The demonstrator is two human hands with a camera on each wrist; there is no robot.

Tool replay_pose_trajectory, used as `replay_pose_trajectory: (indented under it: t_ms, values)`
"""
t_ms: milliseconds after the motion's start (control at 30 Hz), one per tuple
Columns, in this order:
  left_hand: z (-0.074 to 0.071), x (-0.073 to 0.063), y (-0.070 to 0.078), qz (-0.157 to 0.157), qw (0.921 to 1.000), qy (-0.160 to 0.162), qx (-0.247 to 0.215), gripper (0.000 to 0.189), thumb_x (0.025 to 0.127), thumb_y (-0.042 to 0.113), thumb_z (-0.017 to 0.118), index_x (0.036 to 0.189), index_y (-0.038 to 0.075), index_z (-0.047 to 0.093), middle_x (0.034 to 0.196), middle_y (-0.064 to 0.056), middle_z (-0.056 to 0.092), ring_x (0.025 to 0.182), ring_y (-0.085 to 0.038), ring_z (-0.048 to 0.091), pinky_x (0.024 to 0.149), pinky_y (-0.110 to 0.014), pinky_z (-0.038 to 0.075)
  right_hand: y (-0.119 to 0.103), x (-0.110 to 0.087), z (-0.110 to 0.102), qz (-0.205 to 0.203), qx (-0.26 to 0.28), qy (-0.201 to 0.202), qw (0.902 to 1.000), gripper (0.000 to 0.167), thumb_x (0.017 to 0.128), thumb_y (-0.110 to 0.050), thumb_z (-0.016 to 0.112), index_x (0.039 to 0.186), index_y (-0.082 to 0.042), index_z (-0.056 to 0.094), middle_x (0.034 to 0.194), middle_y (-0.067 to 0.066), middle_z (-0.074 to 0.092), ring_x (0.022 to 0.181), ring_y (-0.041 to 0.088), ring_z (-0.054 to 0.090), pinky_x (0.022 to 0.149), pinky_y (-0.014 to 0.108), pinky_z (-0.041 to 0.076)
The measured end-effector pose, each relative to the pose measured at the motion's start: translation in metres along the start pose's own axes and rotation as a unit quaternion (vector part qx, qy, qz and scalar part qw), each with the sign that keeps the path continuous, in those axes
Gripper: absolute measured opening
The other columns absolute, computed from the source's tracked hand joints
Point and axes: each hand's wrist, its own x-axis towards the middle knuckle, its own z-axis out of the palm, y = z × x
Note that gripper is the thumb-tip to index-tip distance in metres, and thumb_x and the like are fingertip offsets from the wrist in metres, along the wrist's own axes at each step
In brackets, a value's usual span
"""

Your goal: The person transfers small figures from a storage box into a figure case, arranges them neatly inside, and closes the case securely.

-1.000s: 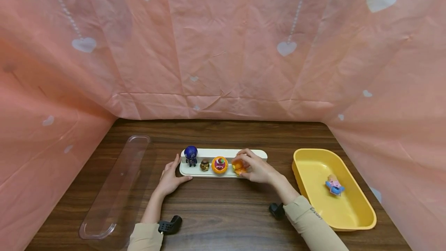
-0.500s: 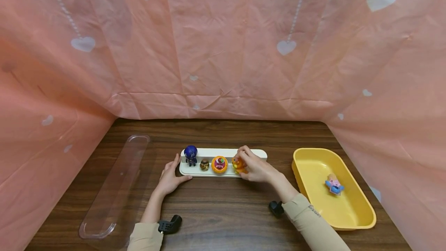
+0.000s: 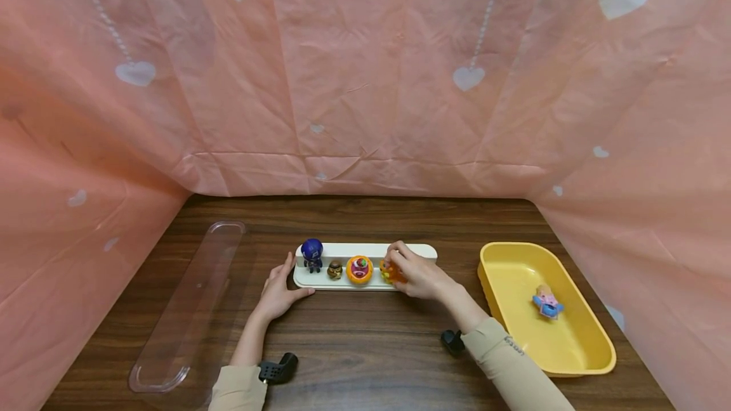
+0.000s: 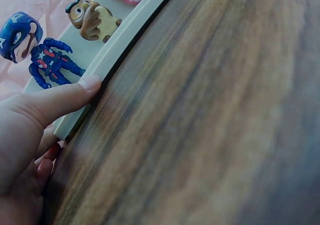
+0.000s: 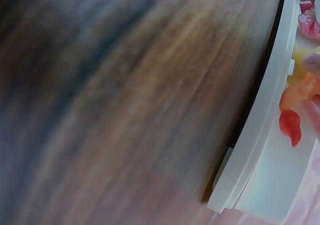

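Observation:
A white display base [image 3: 337, 284] lies across the middle of the table. My left hand [image 3: 278, 293] grips its left end, thumb on the front edge in the left wrist view and fingers behind the end. On the base, from the left, stand a blue helmeted figurine [image 3: 312, 255], a small brown owl figurine [image 4: 92, 20] and a round orange-and-pink figurine [image 3: 360, 270]. Right of these, my right hand [image 3: 419, 273] pinches an orange figurine [image 3: 389, 271], partly hidden by the fingers. Its red-tipped tail [image 5: 290, 127] hangs over the base in the right wrist view.
A yellow tray [image 3: 514, 328] at the right holds a pink-and-blue figurine [image 3: 548, 303]. On the left lies a long transparent cover [image 3: 191, 303]. Pink cloth [image 3: 365, 113] with white hearts hangs around the back and sides of the table.
The orange figurine has turned in the right fingers, now showing its side differently, and the right hand has shifted slightly. The left hand has stayed on the base's end.

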Motion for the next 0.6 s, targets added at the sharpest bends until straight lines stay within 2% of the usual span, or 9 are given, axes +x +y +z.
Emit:
replay_pose_trajectory:
  t_ms: [67,200,300,467,600]
  values:
    - [0.0003,0.0001,-0.0005,0.001,1.0000,0.000,-0.001,0.107,0.079,0.038,0.081,0.157,0.005,0.015,0.151,-0.033,0.025,0.135,-0.053,0.025,0.107,-0.066,0.022,0.0003,-0.0004,0.0001,-0.008,-0.008,0.009,0.9999,0.038,0.079,-0.006,0.080,0.107,-0.011,0.055,0.117,0.004,0.047,0.086,0.014,0.056,0.067,0.028,0.049]
    - [0.0002,0.0001,-0.0014,0.002,1.0000,0.000,0.001,0.107,0.079,0.038,0.081,0.157,0.004,0.015,0.151,-0.032,0.025,0.136,-0.052,0.025,0.107,-0.065,0.021,0.0026,0.0001,0.0001,-0.029,-0.018,0.033,0.9989,0.037,0.077,-0.011,0.083,0.105,-0.012,0.058,0.114,0.004,0.052,0.096,0.018,0.055,0.078,0.035,0.050]
    - [-0.0001,-0.0002,-0.0012,0.002,1.0000,0.001,-0.001,0.107,0.079,0.038,0.081,0.157,0.005,0.015,0.151,-0.032,0.025,0.135,-0.053,0.024,0.107,-0.065,0.021,0.0042,0.0015,-0.0013,-0.030,-0.010,0.044,0.9985,0.036,0.077,-0.014,0.084,0.103,-0.012,0.060,0.111,0.003,0.055,0.101,0.020,0.052,0.084,0.038,0.048]
    - [-0.0002,-0.0005,-0.0009,0.003,1.0000,0.003,-0.001,0.107,0.080,0.038,0.081,0.157,0.005,0.016,0.151,-0.033,0.025,0.135,-0.053,0.024,0.107,-0.065,0.021,0.0032,0.0037,-0.0055,-0.009,0.016,0.042,0.9990,0.029,0.081,-0.018,0.082,0.100,-0.012,0.060,0.106,0.000,0.056,0.095,0.016,0.056,0.079,0.034,0.050]
    - [-0.0003,-0.0008,0.0004,0.007,1.0000,0.005,0.002,0.106,0.080,0.037,0.081,0.156,0.003,0.016,0.150,-0.033,0.026,0.135,-0.053,0.025,0.107,-0.065,0.022,0.0008,0.0053,-0.0086,-0.003,0.039,0.043,0.9983,0.025,0.082,-0.016,0.080,0.097,-0.012,0.061,0.103,-0.001,0.056,0.088,0.013,0.058,0.074,0.030,0.052]
